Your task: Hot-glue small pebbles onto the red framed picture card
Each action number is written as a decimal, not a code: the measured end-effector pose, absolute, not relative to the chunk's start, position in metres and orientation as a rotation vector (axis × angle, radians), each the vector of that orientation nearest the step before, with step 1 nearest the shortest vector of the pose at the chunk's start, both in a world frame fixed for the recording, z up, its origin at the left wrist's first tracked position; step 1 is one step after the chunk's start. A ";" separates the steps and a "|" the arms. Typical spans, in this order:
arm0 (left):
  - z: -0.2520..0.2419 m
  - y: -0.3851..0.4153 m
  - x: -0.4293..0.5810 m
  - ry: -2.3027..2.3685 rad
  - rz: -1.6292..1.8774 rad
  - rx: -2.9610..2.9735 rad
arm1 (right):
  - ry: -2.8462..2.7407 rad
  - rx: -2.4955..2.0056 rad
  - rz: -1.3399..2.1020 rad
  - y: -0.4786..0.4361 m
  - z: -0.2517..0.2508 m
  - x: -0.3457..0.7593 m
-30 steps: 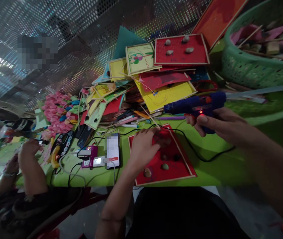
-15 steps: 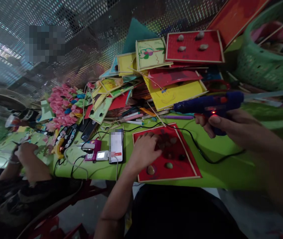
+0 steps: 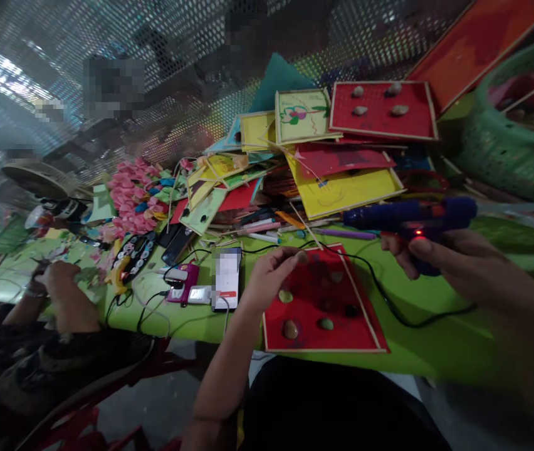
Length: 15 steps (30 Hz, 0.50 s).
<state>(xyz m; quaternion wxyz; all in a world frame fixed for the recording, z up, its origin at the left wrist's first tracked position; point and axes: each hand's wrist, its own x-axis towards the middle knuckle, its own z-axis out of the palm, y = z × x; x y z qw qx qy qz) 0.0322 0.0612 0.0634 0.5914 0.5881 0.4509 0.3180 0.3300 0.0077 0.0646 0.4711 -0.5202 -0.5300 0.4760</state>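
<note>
My right hand (image 3: pixel 436 250) is wrapped round the handle of a blue hot glue gun (image 3: pixel 398 216). A red light glows on its body, a pale glue stick juts from its back, and its nozzle points left. Between the thumb and fingertips of my left hand (image 3: pixel 269 275) is a small stone (image 3: pixel 301 257), held over the upper left of a red board (image 3: pixel 309 335) edged with thin wooden sticks. Several stones lie on this board, among them a pale one (image 3: pixel 286 295), a brown one (image 3: pixel 290 329), a green one (image 3: pixel 326 324) and a dark one (image 3: pixel 351 311).
Behind the board are markers, a purple pen (image 3: pixel 346 233) and piled framed cards (image 3: pixel 342 194). A phone (image 3: pixel 227 279) and a purple power adapter (image 3: pixel 183 285) with cables lie left. A green basket (image 3: pixel 511 138) stands right. Another person's hands (image 3: pixel 57 275) work far left.
My left hand has drawn back to the upper left of the board, uncovering a pale stone, and now shows a stone in its pinch. The whole view has shifted slightly; the glue gun stays in my right hand.
</note>
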 end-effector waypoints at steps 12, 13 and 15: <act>0.057 0.066 0.054 0.816 0.957 0.621 | -1.408 -1.244 1.184 0.001 0.060 0.313; 0.054 0.065 0.055 0.820 0.949 0.611 | -1.416 -1.262 1.181 0.002 0.060 0.312; 0.050 0.064 0.055 0.828 0.941 0.616 | -1.427 -1.294 1.194 0.003 0.059 0.309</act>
